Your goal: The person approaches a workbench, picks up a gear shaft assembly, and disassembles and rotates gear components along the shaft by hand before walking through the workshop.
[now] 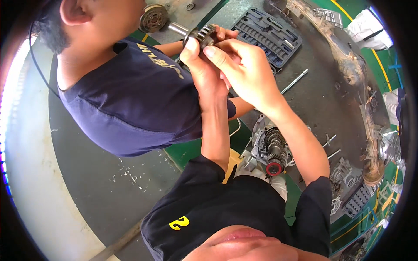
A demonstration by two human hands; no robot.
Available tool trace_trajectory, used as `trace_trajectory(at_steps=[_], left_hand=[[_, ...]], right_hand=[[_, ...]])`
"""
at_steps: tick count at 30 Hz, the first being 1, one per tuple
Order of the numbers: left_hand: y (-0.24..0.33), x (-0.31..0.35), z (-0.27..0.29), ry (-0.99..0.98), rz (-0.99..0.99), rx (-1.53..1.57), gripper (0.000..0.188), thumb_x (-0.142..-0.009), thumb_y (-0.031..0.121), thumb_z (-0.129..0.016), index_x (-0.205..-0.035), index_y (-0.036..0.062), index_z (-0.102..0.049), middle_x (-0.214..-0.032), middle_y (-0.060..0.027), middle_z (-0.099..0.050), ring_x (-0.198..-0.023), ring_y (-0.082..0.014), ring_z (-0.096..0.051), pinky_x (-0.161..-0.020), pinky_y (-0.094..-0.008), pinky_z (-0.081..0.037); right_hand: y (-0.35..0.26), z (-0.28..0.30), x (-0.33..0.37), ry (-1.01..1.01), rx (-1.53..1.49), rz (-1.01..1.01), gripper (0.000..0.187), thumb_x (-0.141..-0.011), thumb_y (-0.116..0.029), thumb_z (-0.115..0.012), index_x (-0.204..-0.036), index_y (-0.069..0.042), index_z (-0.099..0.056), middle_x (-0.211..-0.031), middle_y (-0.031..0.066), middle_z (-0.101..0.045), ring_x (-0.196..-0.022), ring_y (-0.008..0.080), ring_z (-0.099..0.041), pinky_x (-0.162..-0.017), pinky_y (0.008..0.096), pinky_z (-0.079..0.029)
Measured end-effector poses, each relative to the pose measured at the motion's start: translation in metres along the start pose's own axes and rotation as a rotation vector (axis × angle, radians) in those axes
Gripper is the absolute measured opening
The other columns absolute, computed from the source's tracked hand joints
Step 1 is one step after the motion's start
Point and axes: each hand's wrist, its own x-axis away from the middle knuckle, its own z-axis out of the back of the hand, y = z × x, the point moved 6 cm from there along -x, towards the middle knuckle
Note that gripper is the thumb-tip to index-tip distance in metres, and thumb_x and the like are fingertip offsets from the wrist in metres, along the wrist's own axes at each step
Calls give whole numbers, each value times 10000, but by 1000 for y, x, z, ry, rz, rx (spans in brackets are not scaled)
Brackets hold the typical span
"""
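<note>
Held up at the top centre is a toothed metal gear (pixel 205 34), close to the co-worker's head. My left hand (pixel 202 67) is closed round its near side, with the thumb pressed against it. My right hand (pixel 244 63) pinches the same gear from the right, thumb and fingers on the teeth. The fingers partly hide the gear. A bright steel shaft (pixel 177 28) with a round flanged end (pixel 153 18) runs up to the left from behind the gear; whether the two are joined I cannot tell.
A co-worker in a dark blue shirt (pixel 130 95) stands close on my left. An open socket set case (pixel 267 37) and a metal bar (pixel 294 81) lie on the dark table (pixel 318 100). An opened gearbox (pixel 272 145) sits before me; a rusty axle (pixel 348 65) lines the right.
</note>
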Motion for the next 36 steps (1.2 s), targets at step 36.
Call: trace_trajectory(at_steps=[36], left_hand=[[9, -49, -22, -175, -82, 60, 488, -841, 514, -510, -874, 29, -552, -752, -89, -552, -738, -269, -563, -737, -398, -498]], right_hand=[[-26, 28, -11, 222, 188, 314, 394, -848, -362, -637, -820, 27, -689, -702, 185, -663, -704, 330, -684, -656, 373, -540]])
